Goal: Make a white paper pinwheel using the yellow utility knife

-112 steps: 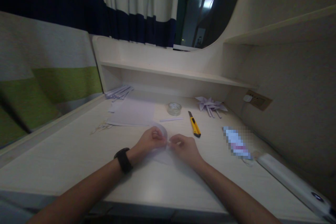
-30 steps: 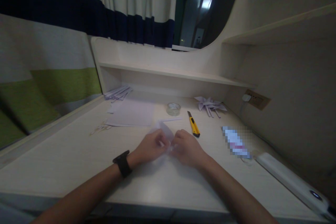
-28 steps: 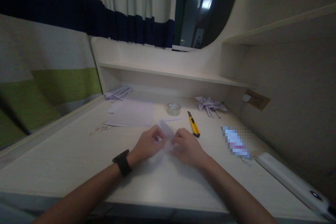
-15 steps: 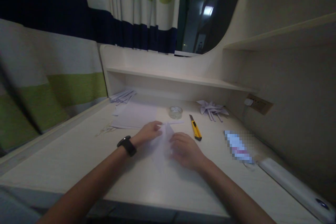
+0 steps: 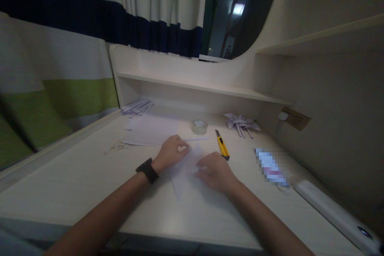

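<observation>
A home study nook, perhaps a dorm room: a pale wooden tabletop (image 5: pixel 75 184) built into a corner, a low shelf (image 5: pixel 192 86) along its back, striped curtains (image 5: pixel 60 48) beside it, a wall socket (image 5: pixel 295 118), and a knife (image 5: pixel 222 146), tape roll (image 5: pixel 199 126) and paper sheets (image 5: pixel 153 130).

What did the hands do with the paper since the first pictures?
Earlier both hands pinched the paper up off the desk, close together. Now it lies flat, with the left hand pressing its far edge and the right hand flat on its right side, a little farther apart. The yellow knife, the tape roll, the folded paper shapes and the sheets stayed put.
</observation>
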`<action>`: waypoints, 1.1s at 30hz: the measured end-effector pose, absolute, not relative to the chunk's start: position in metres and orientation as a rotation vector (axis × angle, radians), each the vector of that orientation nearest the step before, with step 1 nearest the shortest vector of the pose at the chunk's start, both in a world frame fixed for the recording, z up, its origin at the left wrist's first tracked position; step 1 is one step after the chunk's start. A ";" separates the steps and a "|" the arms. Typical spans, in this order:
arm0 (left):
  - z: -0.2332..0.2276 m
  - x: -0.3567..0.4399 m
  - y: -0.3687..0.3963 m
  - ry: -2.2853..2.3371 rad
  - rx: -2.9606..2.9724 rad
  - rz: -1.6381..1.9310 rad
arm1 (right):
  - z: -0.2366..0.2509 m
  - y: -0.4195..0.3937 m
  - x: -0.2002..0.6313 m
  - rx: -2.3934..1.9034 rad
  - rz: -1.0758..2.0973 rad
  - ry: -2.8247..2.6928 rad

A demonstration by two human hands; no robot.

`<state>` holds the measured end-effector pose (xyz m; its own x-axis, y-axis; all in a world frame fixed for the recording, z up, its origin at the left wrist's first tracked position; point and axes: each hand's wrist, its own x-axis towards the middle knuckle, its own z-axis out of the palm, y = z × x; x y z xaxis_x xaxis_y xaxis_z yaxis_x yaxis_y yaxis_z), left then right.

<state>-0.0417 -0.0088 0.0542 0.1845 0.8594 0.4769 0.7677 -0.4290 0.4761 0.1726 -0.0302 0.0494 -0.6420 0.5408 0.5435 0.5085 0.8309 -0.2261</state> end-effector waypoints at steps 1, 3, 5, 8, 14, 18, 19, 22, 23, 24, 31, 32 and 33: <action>0.055 -0.041 -0.011 1.612 2.332 1.041 | 0.049 -0.030 0.173 -0.780 0.061 -2.386; 0.056 -0.040 -0.014 1.594 2.300 0.998 | 0.049 -0.029 0.173 -0.815 0.047 -2.364; 0.055 -0.038 -0.014 1.534 2.232 1.024 | 0.049 -0.027 0.173 -0.845 0.051 -2.342; 0.053 -0.036 -0.014 1.416 2.147 1.053 | 0.048 -0.025 0.174 -0.874 0.099 -2.322; 0.057 -0.032 -0.017 1.307 1.958 1.042 | 0.049 -0.024 0.174 -0.860 0.152 -2.309; 0.058 -0.031 -0.018 1.161 1.837 1.066 | 0.051 -0.025 0.173 -0.823 0.190 -2.274; 0.057 -0.031 -0.018 1.133 1.789 1.073 | 0.051 -0.025 0.173 -0.812 0.212 -2.267; 0.056 -0.031 -0.018 1.079 1.665 1.097 | 0.051 -0.025 0.172 -0.775 0.294 -2.251; 0.055 -0.031 -0.018 1.072 1.642 1.100 | 0.051 -0.025 0.172 -0.767 0.313 -2.247; 0.055 -0.031 -0.018 1.068 1.629 1.102 | 0.051 -0.025 0.172 -0.766 0.325 -2.245; 0.055 -0.028 -0.019 1.072 1.637 1.121 | 0.049 -0.025 0.171 -0.809 0.351 -2.259; 0.055 -0.028 -0.019 1.076 1.639 1.119 | 0.049 -0.025 0.172 -0.809 0.355 -2.257; 0.055 -0.028 -0.019 1.083 1.643 1.115 | 0.049 -0.025 0.172 -0.808 0.357 -2.256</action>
<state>-0.0281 -0.0192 0.0547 0.2268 0.9494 0.2173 0.1895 -0.2619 0.9463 0.1716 -0.0251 0.0485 -0.5577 0.6416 0.5266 0.4474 0.7668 -0.4604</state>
